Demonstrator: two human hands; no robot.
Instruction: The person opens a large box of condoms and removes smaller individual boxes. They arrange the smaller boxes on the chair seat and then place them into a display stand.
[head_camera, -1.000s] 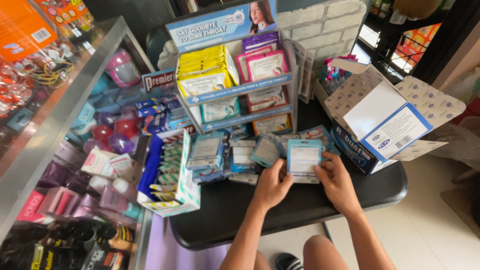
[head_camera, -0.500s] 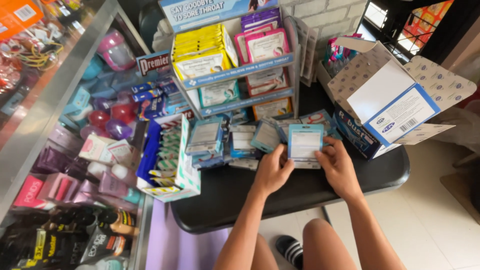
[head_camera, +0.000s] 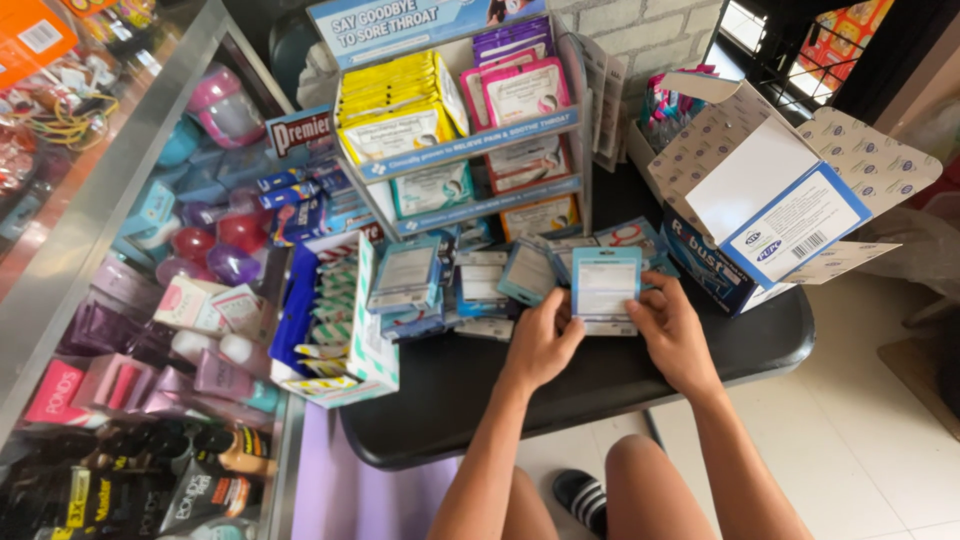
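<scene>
Left hand (head_camera: 541, 338) and right hand (head_camera: 668, 328) are pinching a teal packet (head_camera: 606, 285), fingers clamped on its edges; neighbouring packets (head_camera: 478, 285), apparently loosely stacked, risk toppling off the bench (head_camera: 600, 380).

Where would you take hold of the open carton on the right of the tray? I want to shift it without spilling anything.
Take the open carton by its blue lower body, one hand on each side, coming in from the near edge of the black tray. Its flaps are splayed open and loose, so they give no firm grip, and it leans, mouth tipped toward the camera. Both hands currently hold a small teal packet.
</scene>
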